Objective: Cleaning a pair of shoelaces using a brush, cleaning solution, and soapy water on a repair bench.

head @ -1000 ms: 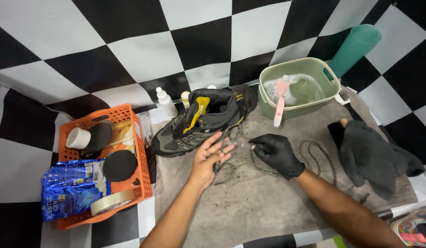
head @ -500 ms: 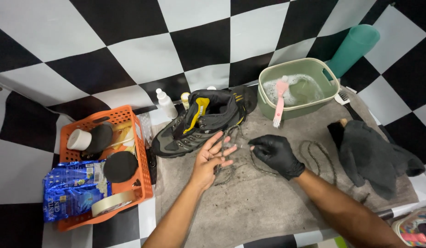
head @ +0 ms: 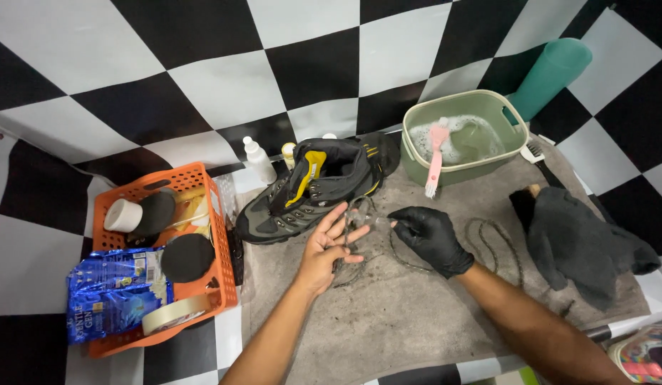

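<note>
Shoelace stretches between open left hand and gloved right hand pinching its end.

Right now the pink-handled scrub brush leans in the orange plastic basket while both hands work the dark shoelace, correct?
Not quite: the head view shows the pink-handled scrub brush leaning in the green soapy wash tub, not the orange basket. The bare left hand and black-gloved right hand do work the dark shoelace.

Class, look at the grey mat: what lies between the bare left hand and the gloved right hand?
In the head view, a dirty shoelace spans between the left hand and gloved right hand.
</note>
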